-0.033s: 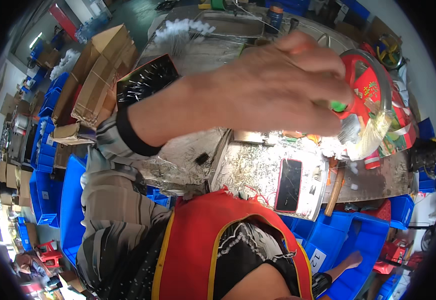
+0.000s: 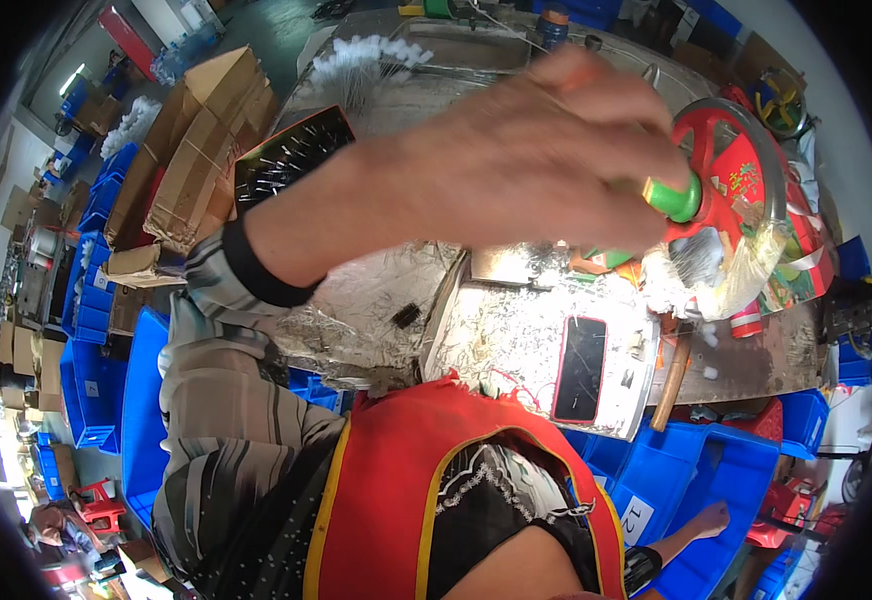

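Note:
My left hand [image 2: 556, 165], slightly blurred, reaches across the bench from the left, its black-cuffed wrist bent. Its curled fingers close around a green handle [image 2: 671, 200] that juts from a red spoked wheel [image 2: 701, 135] with a grey rim. Part of the handle shows beyond the fingers; the rest is hidden by them. Low on the right, my right hand [image 2: 711, 520] is over a blue bin [image 2: 686, 575]. It is small in view and its fingers cannot be told apart. A phone with a red edge [image 2: 580, 370] lies on the brightly lit, wire-littered work surface [image 2: 496, 340].
A wooden tool handle [image 2: 671, 385] sticks out over the bench's front edge. An open box of thin metal wires [image 2: 291, 155] and a bunch of white-tipped wires [image 2: 366, 60] stand at the back left. Cardboard boxes [image 2: 196, 140] and blue bins [image 2: 91, 395] line the left side.
My left hand has shifted slightly left, and more of the green handle shows beside its fingers. The wheel's visible red part has changed. My right hand has moved very little.

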{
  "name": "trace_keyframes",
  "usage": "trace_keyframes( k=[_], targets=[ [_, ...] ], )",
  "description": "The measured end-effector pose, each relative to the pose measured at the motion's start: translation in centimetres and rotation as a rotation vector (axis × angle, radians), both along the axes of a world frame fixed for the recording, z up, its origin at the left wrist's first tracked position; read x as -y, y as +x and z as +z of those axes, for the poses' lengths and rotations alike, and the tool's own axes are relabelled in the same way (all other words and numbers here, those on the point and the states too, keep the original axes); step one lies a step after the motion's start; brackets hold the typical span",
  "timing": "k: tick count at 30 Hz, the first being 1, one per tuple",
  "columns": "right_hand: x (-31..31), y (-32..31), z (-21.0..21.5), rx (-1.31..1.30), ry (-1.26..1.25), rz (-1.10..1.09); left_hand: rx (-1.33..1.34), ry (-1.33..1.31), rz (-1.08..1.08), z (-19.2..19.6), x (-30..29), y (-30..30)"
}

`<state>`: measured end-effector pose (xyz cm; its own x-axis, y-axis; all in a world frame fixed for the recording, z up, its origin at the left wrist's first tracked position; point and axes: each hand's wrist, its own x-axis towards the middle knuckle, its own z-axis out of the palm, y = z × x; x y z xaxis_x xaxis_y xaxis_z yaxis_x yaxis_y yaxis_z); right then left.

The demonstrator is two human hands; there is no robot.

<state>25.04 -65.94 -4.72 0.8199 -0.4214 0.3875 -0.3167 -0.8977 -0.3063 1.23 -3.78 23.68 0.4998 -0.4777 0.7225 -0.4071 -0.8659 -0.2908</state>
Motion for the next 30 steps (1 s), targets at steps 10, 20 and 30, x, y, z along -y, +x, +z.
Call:
trace_keyframes(
  k=[10,20,30],
  targets=[
    [-25.5,-12.7,11.1,0.462,0.504,0.811,0.084,-0.022,0.080,-0.2,-12.3,-3.7],
    [-44.7,-20.1,11.9,-0.014,0.722,1.632,-0.398,-0.663,0.686,-10.8,-19.4,-13.8],
    [-63.2,-24.2,11.6,-0.190,0.567,2.243,-0.785,-0.400,0.895,-17.7,-22.5,-20.8]
  ],
)
